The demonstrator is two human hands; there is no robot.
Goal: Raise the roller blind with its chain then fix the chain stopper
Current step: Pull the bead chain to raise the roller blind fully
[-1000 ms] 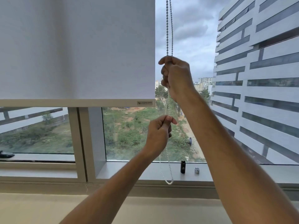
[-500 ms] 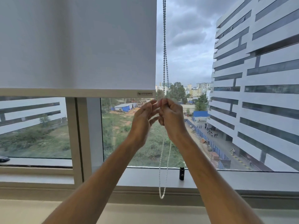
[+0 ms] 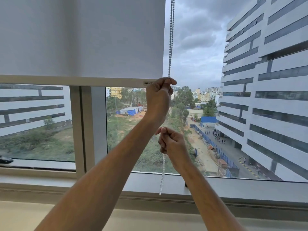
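Observation:
A white roller blind (image 3: 83,39) covers the upper left of the window, its bottom bar (image 3: 75,80) level with my upper hand. The beaded chain (image 3: 170,39) hangs along the blind's right edge. My left hand (image 3: 158,97) is raised and pinches the chain just below the bar's right end. My right hand (image 3: 171,142) is lower, closed around the chain. The chain's white loop (image 3: 162,177) dangles below it to the sill. A small dark object (image 3: 185,185), perhaps the stopper, sits on the sill, mostly hidden behind my right forearm.
A grey window sill (image 3: 241,185) runs across below the glass. A vertical window mullion (image 3: 88,127) stands left of my arms. A dark object (image 3: 5,160) lies at the far left outside the pane.
My hands, together half a second ago, have parted: the left rose to the bar's height, the right went down with the chain. The blind's bottom bar sits slightly higher over the window.

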